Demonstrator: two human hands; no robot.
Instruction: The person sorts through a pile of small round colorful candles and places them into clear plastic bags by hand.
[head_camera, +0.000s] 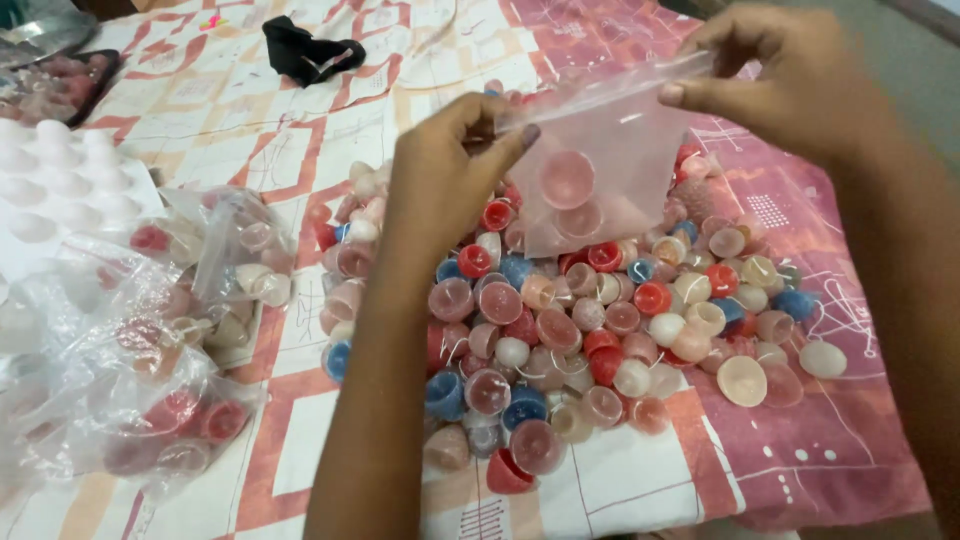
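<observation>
My left hand (445, 180) and my right hand (790, 75) hold the top edge of a small clear plastic bag (600, 170) between them, above the table. Inside the bag lie two pinkish dome-shaped wax candles (567, 180). Below the bag spreads a heap of several small dome candles (580, 330) in pink, red, blue and cream, with thin wicks. My left forearm crosses the heap's left side and hides part of it.
Filled clear bags of candles (170, 350) lie at the left. A white mould tray with round cavities (55, 180) sits at the far left. A black cloth item (305, 50) lies at the back. A patterned red and white cloth (250, 120) covers the table.
</observation>
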